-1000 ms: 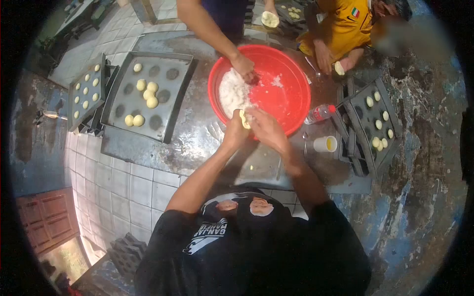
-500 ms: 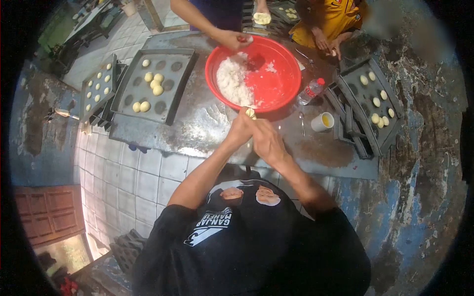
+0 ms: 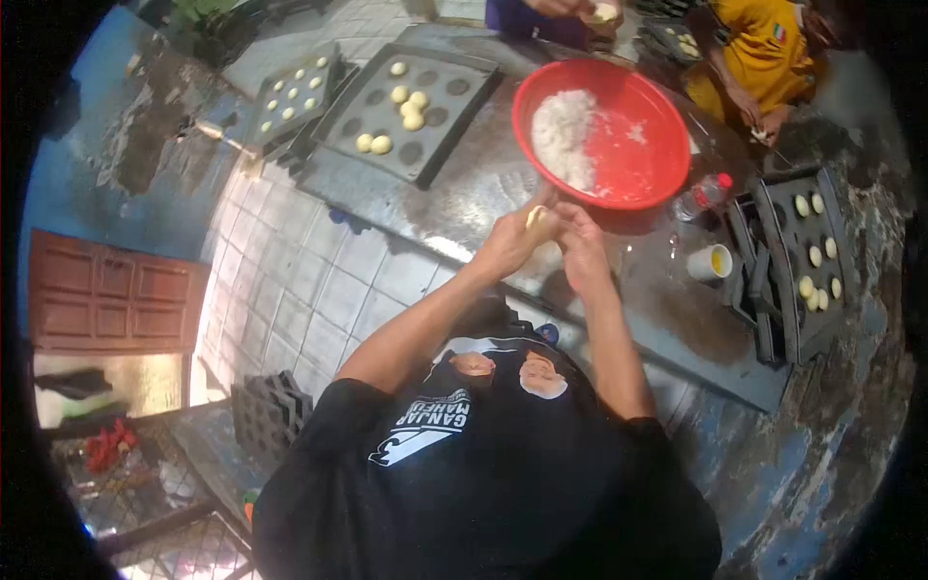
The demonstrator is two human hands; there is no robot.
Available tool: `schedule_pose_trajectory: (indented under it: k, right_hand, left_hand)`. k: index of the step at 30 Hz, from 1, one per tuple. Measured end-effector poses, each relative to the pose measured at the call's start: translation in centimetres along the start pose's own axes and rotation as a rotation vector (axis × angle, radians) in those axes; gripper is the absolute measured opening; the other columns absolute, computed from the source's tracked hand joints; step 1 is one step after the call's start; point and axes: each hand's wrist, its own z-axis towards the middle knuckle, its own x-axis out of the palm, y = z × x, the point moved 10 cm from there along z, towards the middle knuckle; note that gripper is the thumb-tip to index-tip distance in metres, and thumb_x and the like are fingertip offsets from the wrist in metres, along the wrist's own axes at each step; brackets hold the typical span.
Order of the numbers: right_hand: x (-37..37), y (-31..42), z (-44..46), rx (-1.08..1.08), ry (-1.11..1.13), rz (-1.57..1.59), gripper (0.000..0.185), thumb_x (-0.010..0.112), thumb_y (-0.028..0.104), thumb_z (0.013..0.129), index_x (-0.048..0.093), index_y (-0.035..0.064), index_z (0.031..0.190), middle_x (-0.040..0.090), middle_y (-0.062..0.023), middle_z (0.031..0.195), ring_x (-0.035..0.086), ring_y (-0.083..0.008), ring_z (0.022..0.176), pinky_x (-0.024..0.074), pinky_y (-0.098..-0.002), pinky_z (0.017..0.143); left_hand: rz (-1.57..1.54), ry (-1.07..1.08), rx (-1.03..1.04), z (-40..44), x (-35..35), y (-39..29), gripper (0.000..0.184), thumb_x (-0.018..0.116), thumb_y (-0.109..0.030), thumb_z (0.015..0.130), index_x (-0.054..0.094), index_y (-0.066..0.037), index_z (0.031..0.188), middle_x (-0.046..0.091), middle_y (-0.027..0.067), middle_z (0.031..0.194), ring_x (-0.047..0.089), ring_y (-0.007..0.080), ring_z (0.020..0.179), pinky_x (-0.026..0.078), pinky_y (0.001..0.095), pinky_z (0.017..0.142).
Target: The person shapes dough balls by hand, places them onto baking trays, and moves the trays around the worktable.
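Observation:
In the head view a small piece of pale yellow dough (image 3: 535,217) is held in my left hand (image 3: 515,244), whose fingers curl around it. My right hand (image 3: 584,253) meets the left from the other side, its fingers bent in against the same dough; the exact contact is partly hidden. Just beyond both hands stands a red basin (image 3: 643,179) with a heap of white, crumbly shredded filling (image 3: 564,135) on its left side. Both hands are above the metal tabletop's near edge.
A baking tray (image 3: 464,116) with dough balls lies left, a smaller tray (image 3: 256,121) beyond it. Right are a water bottle (image 3: 703,196), a white cup (image 3: 710,263) with yellow liquid, and stacked trays (image 3: 795,280). Across the table are a co-worker's hands (image 3: 565,8) and a person in yellow (image 3: 764,48).
The view has turned, shifting the table rightward. My hands have loosened from a tight clasp, the right fingers straightening somewhat. The co-worker's hand has left the basin.

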Motion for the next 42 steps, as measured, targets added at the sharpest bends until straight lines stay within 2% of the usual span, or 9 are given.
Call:
schedule_pose_trajectory:
  k: [4, 7, 11, 15, 19, 24, 26, 30, 42]
  right_hand:
    - [11.4, 3.3, 0.3, -0.205, 0.523, -1.148, 0.044, 0.068, 0.011, 0.095, 0.056, -0.0061, 0.133, 0.071, -0.0146, 0.11, 0.069, -0.0197, 0.094, 0.0538, -0.0305, 0.084]
    - [12.7, 2.2, 3.3, -0.241, 0.174, -0.473, 0.047, 0.071, 0.012, 0.091, 0.057, -0.0052, 0.133, 0.071, -0.0184, 0.109, 0.07, -0.0264, 0.093, 0.0539, -0.035, 0.088]
    - [21.7, -0.1, 3.9, -0.892, 0.265, -1.14, 0.045, 0.071, 0.019, 0.094, 0.055, -0.005, 0.129, 0.062, -0.0201, 0.119, 0.064, -0.0331, 0.11, 0.0501, -0.0412, 0.098]
    - [23.0, -11.7, 12.7, -0.145, 0.055, -0.758, 0.037, 0.063, 0.026, 0.101, 0.059, -0.0051, 0.121, 0.061, -0.0138, 0.114, 0.059, -0.0206, 0.107, 0.0476, -0.0319, 0.094]
    - [33.7, -17.5, 17.8, 0.35, 0.276, -0.692, 0.033, 0.049, 0.027, 0.108, 0.059, -0.0016, 0.122, 0.061, -0.007, 0.111, 0.059, -0.0134, 0.099, 0.0492, -0.0302, 0.084]
    - [40.5, -29.0, 24.7, 0.841, 0.261, -0.272, 0.031, 0.052, 0.027, 0.107, 0.058, -0.0004, 0.122, 0.066, -0.0104, 0.109, 0.065, -0.0144, 0.097, 0.0551, -0.0267, 0.078]
    - [43.1, -31.0, 31.1, 0.762, 0.359, -0.514, 0.028, 0.057, 0.024, 0.105, 0.059, -0.0017, 0.115, 0.066, -0.0086, 0.104, 0.066, -0.0146, 0.094, 0.0548, -0.0247, 0.074]
    - [47.6, -34.1, 45.4, -0.437, 0.525, -1.5, 0.047, 0.061, 0.029, 0.097, 0.055, -0.0072, 0.126, 0.063, -0.0253, 0.12, 0.06, -0.0389, 0.11, 0.0459, -0.0483, 0.098]
    - [44.3, -44.3, 51.3, -0.589, 0.764, -1.833, 0.058, 0.052, 0.034, 0.102, 0.042, -0.0045, 0.143, 0.042, -0.0238, 0.153, 0.034, -0.0407, 0.145, 0.0241, -0.0504, 0.12]
  left_hand:
    - [0.063, 0.336, 0.104, -0.3, -3.9, 2.6, 0.041, 0.062, -0.033, 0.103, 0.065, -0.001, 0.128, 0.068, 0.0104, 0.114, 0.062, 0.0147, 0.102, 0.05, 0.0269, 0.088]
    - [-0.124, 0.158, -0.341, 0.7, -9.7, 6.1, 0.046, 0.054, -0.043, 0.105, 0.066, -0.006, 0.13, 0.068, 0.0089, 0.117, 0.062, 0.0161, 0.107, 0.048, 0.0295, 0.093]
    - [-0.679, -0.032, -0.419, 2.2, -14.7, 10.0, 0.068, 0.035, -0.061, 0.106, 0.052, -0.011, 0.148, 0.057, 0.0094, 0.141, 0.055, 0.0196, 0.128, 0.04, 0.0356, 0.109]
    - [-0.968, -0.217, -0.421, 3.9, -22.1, 11.5, 0.079, 0.025, -0.068, 0.103, 0.032, -0.013, 0.16, 0.038, 0.0111, 0.16, 0.034, 0.0235, 0.147, 0.028, 0.04, 0.119]
    - [-0.202, -0.491, -0.081, 4.9, -35.5, 16.2, 0.046, 0.041, -0.036, 0.11, 0.053, -0.012, 0.147, 0.05, 0.0142, 0.149, 0.037, 0.0291, 0.146, 0.025, 0.0435, 0.121]
    - [-0.816, -0.615, -0.225, 5.9, -45.3, 22.8, 0.06, 0.039, -0.041, 0.11, 0.04, 0.001, 0.153, 0.051, 0.0223, 0.147, 0.05, 0.0271, 0.135, 0.042, 0.0357, 0.11]
    - [-0.793, -0.748, -0.258, 4.9, -48.3, 25.9, 0.064, 0.04, -0.044, 0.109, 0.034, 0.0, 0.155, 0.05, 0.0219, 0.148, 0.05, 0.0271, 0.135, 0.043, 0.0374, 0.109]
    - [-0.491, -0.803, -0.387, -1.7, -53.7, 31.9, 0.068, 0.049, -0.042, 0.106, 0.027, -0.005, 0.158, 0.049, 0.0197, 0.149, 0.054, 0.0282, 0.132, 0.045, 0.0403, 0.107]
    - [-0.295, -1.01, -0.782, -20.3, -56.9, 37.9, 0.04, 0.054, -0.018, 0.106, 0.053, -0.004, 0.143, 0.064, 0.014, 0.132, 0.064, 0.0233, 0.115, 0.049, 0.0351, 0.099]
